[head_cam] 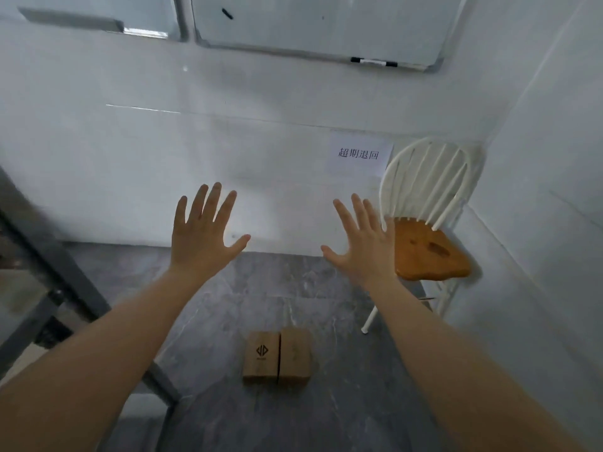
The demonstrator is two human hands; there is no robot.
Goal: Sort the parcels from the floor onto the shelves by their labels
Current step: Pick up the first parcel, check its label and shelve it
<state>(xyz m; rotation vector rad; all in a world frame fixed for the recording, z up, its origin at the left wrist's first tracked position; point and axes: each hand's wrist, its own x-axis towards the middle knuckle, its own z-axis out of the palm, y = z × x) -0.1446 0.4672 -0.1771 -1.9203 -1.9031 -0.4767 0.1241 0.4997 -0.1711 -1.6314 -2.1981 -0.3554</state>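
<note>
Over the grey floor (228, 295), we note both parcels (276, 357) touching side by side at 6 o'clock, untouched, while our left hand (202, 236) and right hand (362, 246) hover empty, fingers apart; recommend lowering, reading each label before lifting.

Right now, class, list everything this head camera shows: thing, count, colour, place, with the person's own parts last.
Parcels: two, brown cardboard, side by side on the grey floor, touching.
Chair: one, white frame with orange-brown wooden seat, right corner.
Paper sign: one, white with black characters, on the wall beside the chair.
Whiteboard: one, white, upper wall.
Markers: black-capped, on the whiteboard's ledge; count unclear.
Metal frame: dark grey, left edge.
Left hand: open, empty, raised.
Right hand: open, empty, raised.
</note>
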